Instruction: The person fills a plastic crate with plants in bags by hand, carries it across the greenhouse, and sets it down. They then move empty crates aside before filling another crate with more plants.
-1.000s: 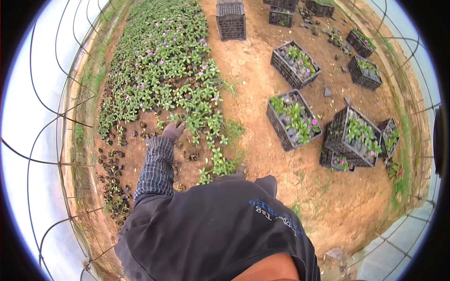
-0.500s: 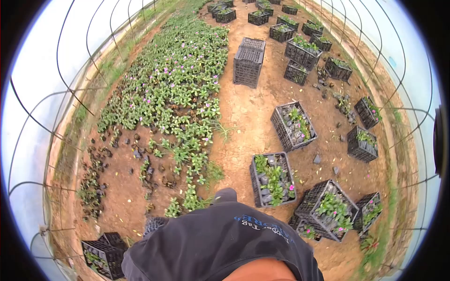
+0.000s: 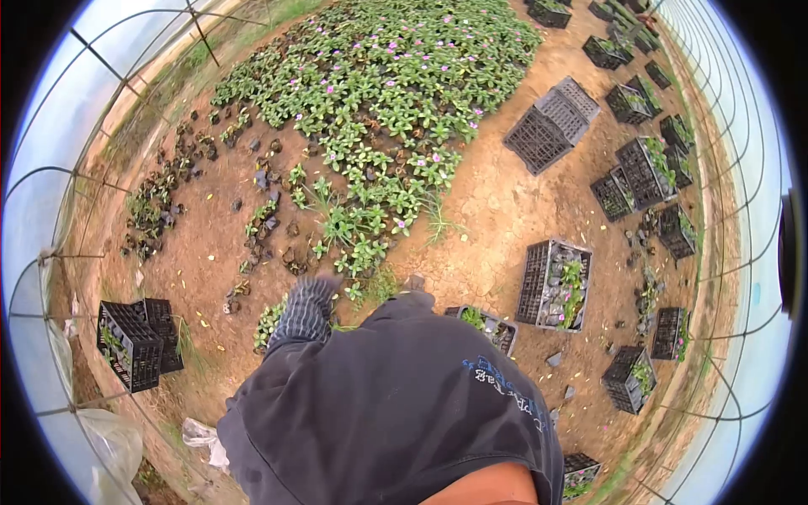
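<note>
My left hand (image 3: 331,283) reaches out past a grey checked sleeve (image 3: 306,311), low over the ground at the near edge of the plant bed. It is blurred and its fingers do not show clearly, so whether it holds anything is not visible. Small leafy plants (image 3: 364,252) grow just beyond it, and another leafy clump (image 3: 269,326) lies left of the sleeve. My dark shirt (image 3: 379,396) fills the lower middle. My right hand is out of sight.
A wide bed of pink-flowered plants (image 3: 404,76) spreads ahead. Stacked black crates (image 3: 539,135) stand on the dirt path. A crate of potted plants (image 3: 551,286) is to the right, others line the right side, and more crates (image 3: 130,345) stand at left.
The view has turned right-to-left, so the bed and crates appear shifted rightward. My left sleeve and hand now extend farther forward, and the near-right crates are mostly covered or out of view.
</note>
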`<state>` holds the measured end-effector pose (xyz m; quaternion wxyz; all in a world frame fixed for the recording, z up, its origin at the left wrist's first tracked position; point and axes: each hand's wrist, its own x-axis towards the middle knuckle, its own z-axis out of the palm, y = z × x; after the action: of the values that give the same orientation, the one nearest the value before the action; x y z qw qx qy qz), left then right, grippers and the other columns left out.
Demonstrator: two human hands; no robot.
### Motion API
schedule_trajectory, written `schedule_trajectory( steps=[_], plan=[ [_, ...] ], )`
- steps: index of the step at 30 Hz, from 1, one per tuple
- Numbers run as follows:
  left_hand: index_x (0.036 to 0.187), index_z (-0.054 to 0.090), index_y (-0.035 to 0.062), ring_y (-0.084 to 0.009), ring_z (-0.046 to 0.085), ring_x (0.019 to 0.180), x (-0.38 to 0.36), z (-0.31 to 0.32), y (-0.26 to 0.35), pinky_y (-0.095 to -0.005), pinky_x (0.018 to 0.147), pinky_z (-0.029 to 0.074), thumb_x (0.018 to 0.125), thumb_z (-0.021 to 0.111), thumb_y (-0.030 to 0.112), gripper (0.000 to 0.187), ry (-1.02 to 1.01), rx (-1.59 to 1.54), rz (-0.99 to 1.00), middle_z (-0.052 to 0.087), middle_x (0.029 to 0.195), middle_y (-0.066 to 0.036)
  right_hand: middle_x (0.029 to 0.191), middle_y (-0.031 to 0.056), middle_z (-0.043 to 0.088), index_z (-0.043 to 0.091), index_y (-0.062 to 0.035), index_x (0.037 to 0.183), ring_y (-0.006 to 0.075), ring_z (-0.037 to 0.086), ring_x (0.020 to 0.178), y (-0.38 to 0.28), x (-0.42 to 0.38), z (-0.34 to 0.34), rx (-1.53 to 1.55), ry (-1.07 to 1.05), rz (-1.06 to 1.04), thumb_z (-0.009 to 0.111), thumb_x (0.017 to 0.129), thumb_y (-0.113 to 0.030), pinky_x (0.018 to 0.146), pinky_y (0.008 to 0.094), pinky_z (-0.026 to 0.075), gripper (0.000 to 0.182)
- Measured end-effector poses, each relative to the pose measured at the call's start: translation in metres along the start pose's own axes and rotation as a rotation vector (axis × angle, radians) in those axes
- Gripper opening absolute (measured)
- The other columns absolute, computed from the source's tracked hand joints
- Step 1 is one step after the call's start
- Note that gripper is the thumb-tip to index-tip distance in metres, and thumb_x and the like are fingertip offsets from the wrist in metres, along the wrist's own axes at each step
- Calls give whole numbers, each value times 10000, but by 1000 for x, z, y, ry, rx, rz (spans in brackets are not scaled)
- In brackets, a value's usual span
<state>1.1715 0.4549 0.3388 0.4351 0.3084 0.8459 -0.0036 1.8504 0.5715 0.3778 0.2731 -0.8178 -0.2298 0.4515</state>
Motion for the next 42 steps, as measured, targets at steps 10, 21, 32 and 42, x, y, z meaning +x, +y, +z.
schedule_trajectory(
  steps=[10, 21, 32, 42],
  plan=[
    [1247, 452, 35, -194, 587, 749, 92, -134, 138, -345, 670, 472, 916, 404, 397, 493, 50, -310, -55, 613, 985, -133, 592, 96, 535, 558, -34, 806, 227, 537, 508, -146, 19, 170, -218, -260, -88, 542, 808, -184, 442, 351, 439, 151],
    [1087, 594, 18, -286, 616, 855, 78, 45, 29, -396, 767, 467, 878, 395, 475, 540, -300, -383, -379, 638, 954, -192, 588, 92, 524, 545, -38, 798, 224, 522, 491, -176, 47, 152, -421, -215, -21, 544, 810, -185, 427, 354, 430, 147],
    [1204, 503, 34, -246, 614, 787, 83, 12, 44, -388, 638, 484, 922, 397, 359, 443, 4, -1075, -760, 630, 1003, -169, 583, 88, 512, 531, -42, 790, 221, 507, 474, -219, 165, 130, -521, -216, 10, 546, 812, -185, 412, 357, 421, 145],
    [1124, 484, 45, -190, 553, 697, 166, -14, 305, -347, 536, 448, 903, 500, 343, 371, -46, -837, -427, 587, 917, -105, 578, 84, 502, 519, -46, 783, 219, 493, 459, -336, 358, 71, -893, -147, -101, 547, 813, -186, 399, 360, 412, 146]
  ],
)
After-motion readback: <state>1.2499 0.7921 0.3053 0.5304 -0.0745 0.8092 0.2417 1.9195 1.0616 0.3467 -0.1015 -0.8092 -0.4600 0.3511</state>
